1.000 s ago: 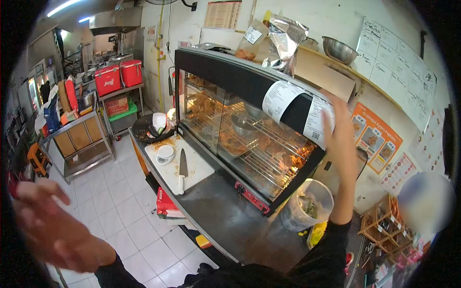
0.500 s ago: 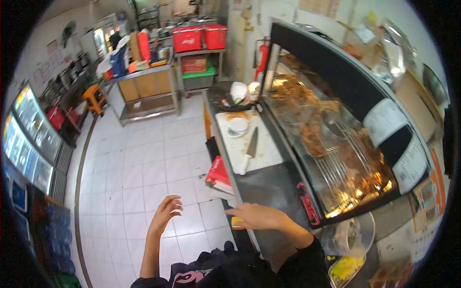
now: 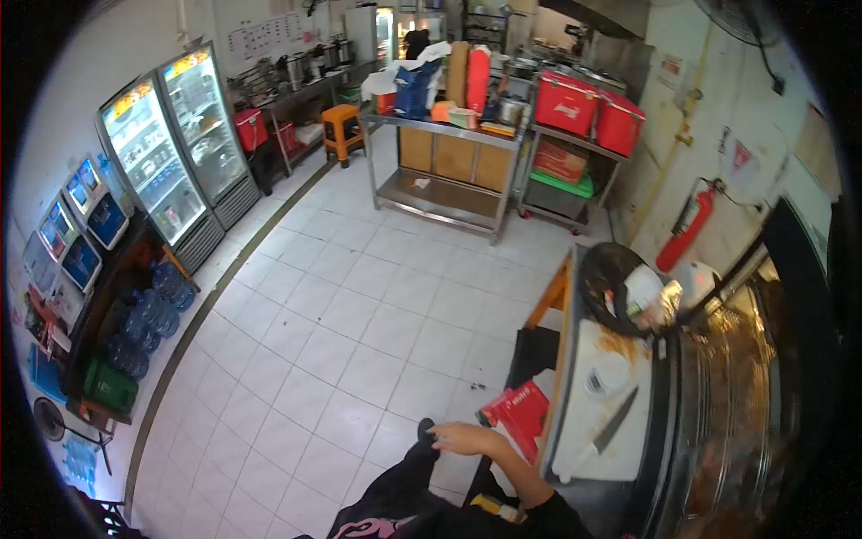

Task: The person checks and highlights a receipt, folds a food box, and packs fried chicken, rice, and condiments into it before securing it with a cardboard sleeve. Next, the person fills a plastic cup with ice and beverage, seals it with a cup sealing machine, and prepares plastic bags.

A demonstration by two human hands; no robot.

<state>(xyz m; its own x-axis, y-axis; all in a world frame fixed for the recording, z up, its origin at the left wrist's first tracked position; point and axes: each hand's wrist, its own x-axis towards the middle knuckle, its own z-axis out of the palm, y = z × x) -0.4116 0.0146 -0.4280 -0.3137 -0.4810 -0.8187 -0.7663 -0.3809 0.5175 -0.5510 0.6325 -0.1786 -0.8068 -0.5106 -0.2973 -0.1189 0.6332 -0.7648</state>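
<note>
My right hand point(image 3: 462, 439) hangs in front of my body, left of the counter, over the floor. Its fingers are loosely stretched and nothing shows in them. Closest to it is a red package point(image 3: 523, 415) low beside the counter. On the counter lies a stained white cutting board point(image 3: 628, 454). It bears a large knife point(image 3: 615, 422) with a white handle and a small white round container point(image 3: 607, 375). My left hand is out of view.
A dark round pan point(image 3: 597, 287) stands behind the board, and a glass food display point(image 3: 745, 404) runs along the right. A steel table point(image 3: 440, 193) and red cooler boxes point(image 3: 566, 101) stand ahead. Fridges point(image 3: 171, 148) and water bottles point(image 3: 166, 287) line the left.
My view has swung left, so the counter now sits farther right and the fridges show fully. My left hand has gone out of view. My right hand stays low, apart from the counter.
</note>
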